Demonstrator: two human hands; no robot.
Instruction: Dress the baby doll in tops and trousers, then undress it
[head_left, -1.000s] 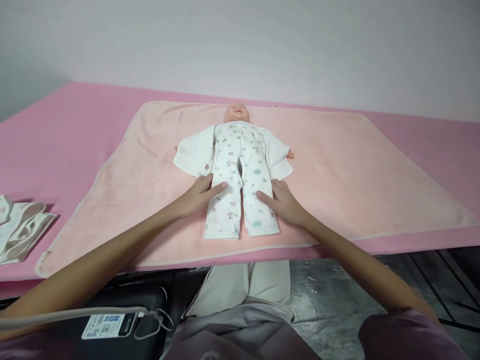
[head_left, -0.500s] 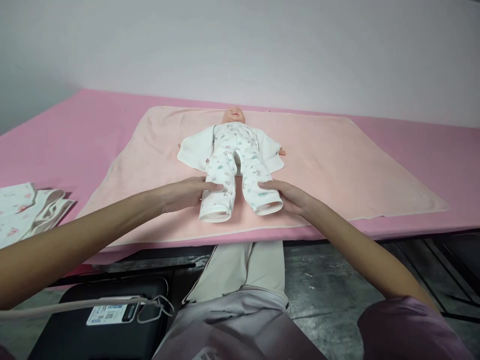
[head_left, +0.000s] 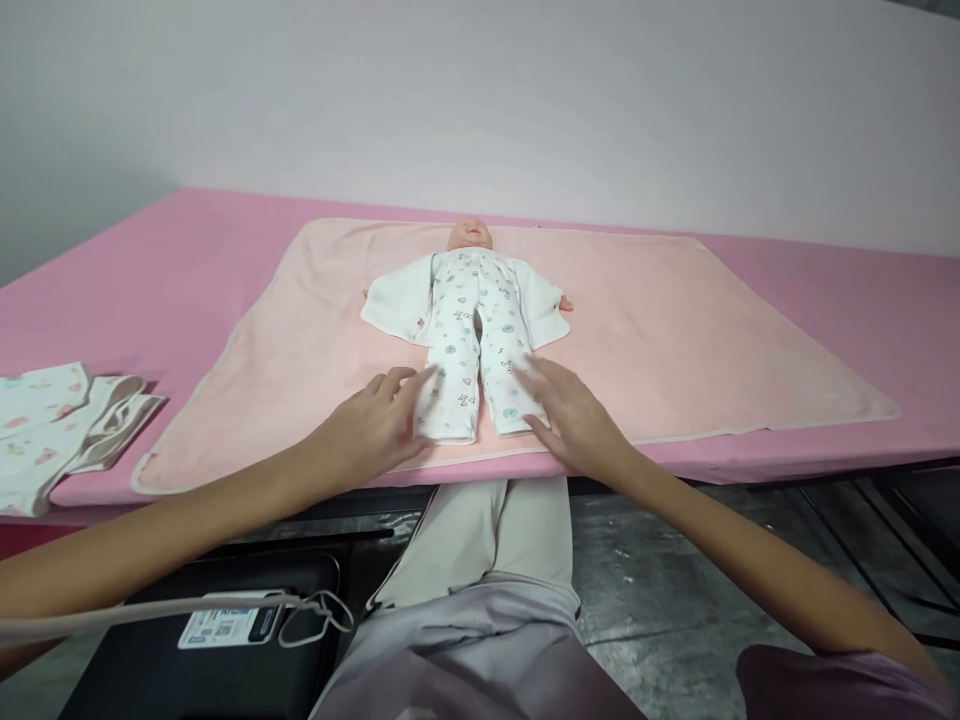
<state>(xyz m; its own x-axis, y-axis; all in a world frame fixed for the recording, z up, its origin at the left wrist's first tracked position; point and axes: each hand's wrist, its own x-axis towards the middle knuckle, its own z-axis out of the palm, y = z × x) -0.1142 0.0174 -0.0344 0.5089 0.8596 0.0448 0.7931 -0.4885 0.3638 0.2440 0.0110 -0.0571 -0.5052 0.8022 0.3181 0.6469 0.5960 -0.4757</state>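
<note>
A baby doll (head_left: 470, 236) lies on its back on a peach blanket (head_left: 660, 330), head toward the wall. White printed baby pants (head_left: 457, 350) cover its body and legs, with both trouser legs flat and pointing at me. Wide white cloth (head_left: 401, 300) spreads out around its arms, and small doll hands peek from the sides. Beside the left trouser leg is my left hand (head_left: 382, 415), fingers apart and fingertips at the fabric edge. My right hand (head_left: 566, 410), slightly blurred, hovers at the other trouser leg with spread fingers. Neither hand grips anything.
Folded printed baby clothes (head_left: 56, 430) lie at the left on the pink table cover (head_left: 225, 230). A black case or seat (head_left: 202, 670) with a label card and a cord stands below the table's front edge. A wall rises behind the table.
Both hands have let go of the trouser legs and opened. The trouser legs, earlier lifted with their cuff openings showing, now lie flat and closer together.
</note>
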